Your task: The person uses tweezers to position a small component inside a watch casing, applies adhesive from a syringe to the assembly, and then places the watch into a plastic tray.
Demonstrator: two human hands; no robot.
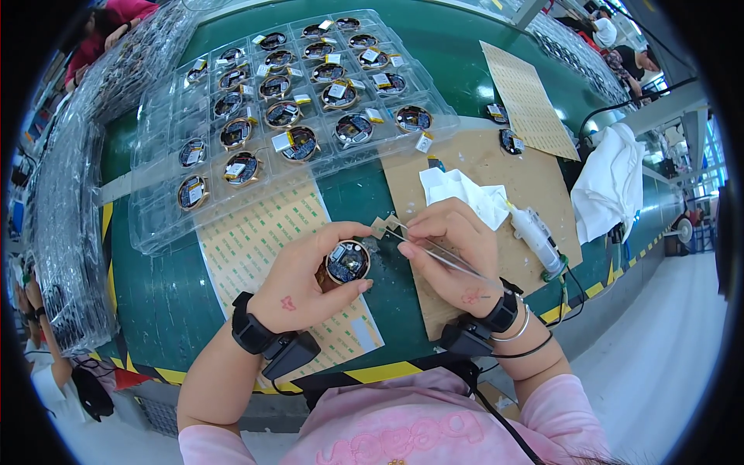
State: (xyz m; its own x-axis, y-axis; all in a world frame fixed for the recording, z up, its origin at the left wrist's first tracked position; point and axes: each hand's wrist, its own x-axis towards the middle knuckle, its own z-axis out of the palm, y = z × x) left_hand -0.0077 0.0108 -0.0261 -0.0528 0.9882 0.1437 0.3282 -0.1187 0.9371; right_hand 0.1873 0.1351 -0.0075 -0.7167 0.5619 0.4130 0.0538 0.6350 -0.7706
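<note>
The left hand (302,277) holds the watch case (348,262), thumb along its near edge, index fingertip at a small tan piece (379,226). The right hand (457,244) pinches the tweezers (459,266). The step appears to be handling that piece; the next move likely calls for steady tips. Left undersides are hidden; whether the tips grip is unclear.
</note>
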